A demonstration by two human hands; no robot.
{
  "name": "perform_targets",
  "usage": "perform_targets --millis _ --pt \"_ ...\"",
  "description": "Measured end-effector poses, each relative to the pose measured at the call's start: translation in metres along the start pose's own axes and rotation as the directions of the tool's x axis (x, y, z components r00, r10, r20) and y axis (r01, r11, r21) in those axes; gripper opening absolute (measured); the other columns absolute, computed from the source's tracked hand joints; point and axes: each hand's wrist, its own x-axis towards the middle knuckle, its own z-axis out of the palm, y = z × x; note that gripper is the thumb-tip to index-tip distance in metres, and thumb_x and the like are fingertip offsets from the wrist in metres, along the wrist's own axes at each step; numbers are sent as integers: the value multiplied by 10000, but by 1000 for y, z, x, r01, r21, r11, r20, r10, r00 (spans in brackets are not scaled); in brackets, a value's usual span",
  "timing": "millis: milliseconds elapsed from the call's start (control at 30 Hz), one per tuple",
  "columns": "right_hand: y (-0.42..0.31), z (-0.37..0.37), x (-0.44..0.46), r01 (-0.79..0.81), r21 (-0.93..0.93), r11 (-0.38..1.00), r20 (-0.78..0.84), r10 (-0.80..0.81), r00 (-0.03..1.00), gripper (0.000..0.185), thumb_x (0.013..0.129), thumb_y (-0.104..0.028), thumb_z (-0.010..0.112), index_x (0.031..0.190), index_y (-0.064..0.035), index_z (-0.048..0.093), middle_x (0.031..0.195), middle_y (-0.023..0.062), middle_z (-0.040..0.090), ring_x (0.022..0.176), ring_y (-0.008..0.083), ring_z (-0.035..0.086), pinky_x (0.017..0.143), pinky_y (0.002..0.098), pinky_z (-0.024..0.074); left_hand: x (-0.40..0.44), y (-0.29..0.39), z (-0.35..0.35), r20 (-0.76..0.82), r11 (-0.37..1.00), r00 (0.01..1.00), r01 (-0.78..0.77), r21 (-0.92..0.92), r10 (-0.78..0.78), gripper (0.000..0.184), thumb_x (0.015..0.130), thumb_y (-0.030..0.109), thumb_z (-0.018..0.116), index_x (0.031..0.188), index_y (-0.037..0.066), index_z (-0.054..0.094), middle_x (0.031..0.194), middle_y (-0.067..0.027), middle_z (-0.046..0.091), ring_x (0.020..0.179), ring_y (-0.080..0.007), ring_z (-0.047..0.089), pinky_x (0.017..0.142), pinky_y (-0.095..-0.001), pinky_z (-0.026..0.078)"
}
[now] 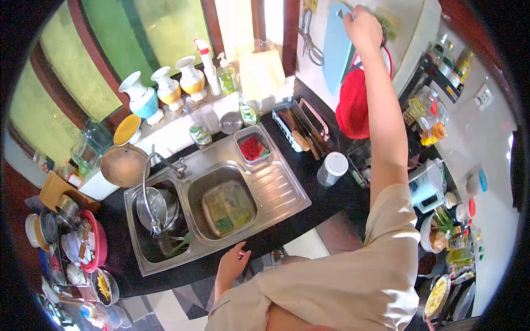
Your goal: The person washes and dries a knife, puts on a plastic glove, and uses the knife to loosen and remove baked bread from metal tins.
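The right hand point(364, 28), its fingertips partly hidden, grasps the top of a smooth, flat blue board point(335, 52) by the wall, beyond and to the right of the ribbed steel sink point(279, 186). The forearm point(386, 121) partly covers soft red fabric point(351, 105). The left hand point(233, 267), loosely open, is near the sink's front edge. The greenish contents point(229, 207) of its right basin are too murky to identify.

We see a light blue board point(337, 47), a red cloth point(353, 105) and a beige shirt point(353, 276). We count 3 white-rimmed vases: 1 with a blue band point(144, 105), 2 with yellow-orange bands point(180, 91). We find a pink-red basin point(99, 248), silver-grey sinks point(221, 201), a black countertop point(287, 160), a yellow-green window panel point(61, 60) and grey-and-white patterned floor tiles point(171, 309).
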Motion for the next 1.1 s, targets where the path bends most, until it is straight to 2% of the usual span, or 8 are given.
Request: perform_targets --millis 267,400,467,533,667,733,800,1100 --pt "-25 -220 -185 -63 286 956 -190 121 974 198 800 -230 614 783 -34 582 605 108 579 508 220 556 484 334 422 -29 -17 19 174 972 958 -233 8 228 460 823 229 609 1235 63 490 843 -112 662 774 -237 640 727 -332 498" --pt "-12 -330 -339 -542 608 580 109 616 780 147 877 -174 570 830 -34 569 688 -44 509 641 29 428 558 194 350 -51 -28 59 214 711 887 -163 -685 409 706 828 191 621 1403 114 220 1123 -133 561 949 -227 586 820 -313 473" --pt "-8 -381 -432 -660 626 416 188 740 646 151 888 -177 555 830 -38 561 709 -53 506 672 29 433 588 186 345 -80 -18 69 463 615 809 166 -771 362 755 859 373 571 1425 98 154 1343 -107 384 1174 -228 426 938 -373 382" --pt "-17 -441 -503 -750 630 202 261 854 449 147 896 -175 537 833 -44 557 700 -66 496 661 19 421 565 190 332 -111 -39 89 532 -6 517 721 -693 670 709 863 444 530 1396 76 240 1347 -148 380 1216 -291 395 986 -442 360" --pt "-32 -570 -613 -865 442 239 -40 968 247 194 919 -221 510 882 -33 539 691 -58 482 660 25 420 555 188 321 -172 -20 163 705 568 425 417 -709 568 488 939 326 424 1304 5 377 1290 -97 458 1169 -228 451 961 -389 365" --pt "-41 -636 -654 -866 452 214 -113 977 183 239 909 -299 524 914 -61 553 693 -53 494 632 27 432 548 185 329 -227 21 175 811 516 321 643 -566 489 396 954 262 409 1239 -12 443 1230 -93 508 1141 -221 474 948 -374 376" --pt "-54 -697 -685 -698 662 -273 141 960 -242 302 873 -391 559 934 -94 566 694 -54 509 577 31 438 499 194 328 -275 46 198 843 629 300 564 -535 447 385 937 258 456 1226 4 457 1196 -85 529 1098 -202 504 915 -358 404" --pt "-68 -929 -850 -543 743 -390 269 918 -291 325 818 -309 650 989 -56 539 712 1 558 407 43 371 350 192 274 -500 86 392 947 872 -86 424 -246 310 397 921 260 488 1210 -11 480 1164 -79 568 1059 -209 545 894 -348 436"
